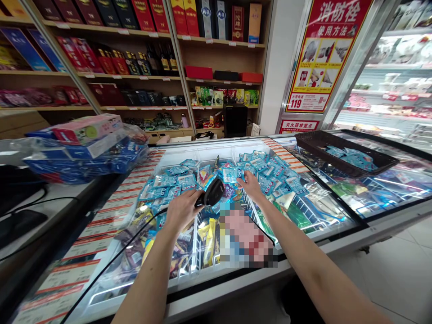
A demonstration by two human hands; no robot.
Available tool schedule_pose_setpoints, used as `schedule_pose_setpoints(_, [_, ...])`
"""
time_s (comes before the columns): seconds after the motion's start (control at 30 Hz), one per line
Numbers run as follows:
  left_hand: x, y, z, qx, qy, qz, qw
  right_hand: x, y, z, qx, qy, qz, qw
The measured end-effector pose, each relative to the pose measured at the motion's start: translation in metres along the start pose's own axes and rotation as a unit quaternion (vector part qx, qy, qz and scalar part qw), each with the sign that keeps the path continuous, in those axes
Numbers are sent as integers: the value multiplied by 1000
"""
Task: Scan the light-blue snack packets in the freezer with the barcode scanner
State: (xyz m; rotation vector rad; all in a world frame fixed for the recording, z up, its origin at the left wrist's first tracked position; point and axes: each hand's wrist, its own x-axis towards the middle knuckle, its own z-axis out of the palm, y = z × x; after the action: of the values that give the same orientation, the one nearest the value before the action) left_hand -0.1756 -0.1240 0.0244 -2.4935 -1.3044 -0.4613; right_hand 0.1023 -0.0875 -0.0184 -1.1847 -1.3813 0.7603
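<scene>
My left hand (182, 208) is closed around the handle of a black barcode scanner (215, 191), whose head is tilted toward the right and whose cable runs down to the lower left. Between the thumb and fingers of my right hand (251, 186) is a small light-blue packet (230, 174), close beyond the scanner's head. Many similar blue packets lie on the glass top of a chest freezer, in a left pile (170, 183) and a right pile (272, 173). Under the glass, yellow-wrapped goods (209, 240) sit in white wire baskets. A pixelated patch hides part of the glass in front.
A dark tray (303, 143) holding some blue packets rests on the freezer at the right. Plastic-wrapped blue boxes (84, 157) are stacked at the left. Shelves (222, 43) of boxed goods and bottles stand behind. Price labels (111, 216) line the glass's left side.
</scene>
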Motion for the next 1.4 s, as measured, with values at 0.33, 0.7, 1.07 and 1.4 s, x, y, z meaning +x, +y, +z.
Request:
schedule_pose_setpoints(0.33, [-1,1,0,-10,9,7,1000,-1,0,0,14,-3,5,1000])
schedule_pose_setpoints(0.7, [0,-5,1,-1,4,1,1000,-8,-12,-5,29,118,5,993])
schedule_pose_setpoints(1.07, [-6,-23,-4,30,19,-31,999,0,-8,-23,43,205,3,978])
schedule_pose_setpoints(1.4, [-11,-29,-4,44,26,-46,998,4,-5,-34,-59,197,12,978])
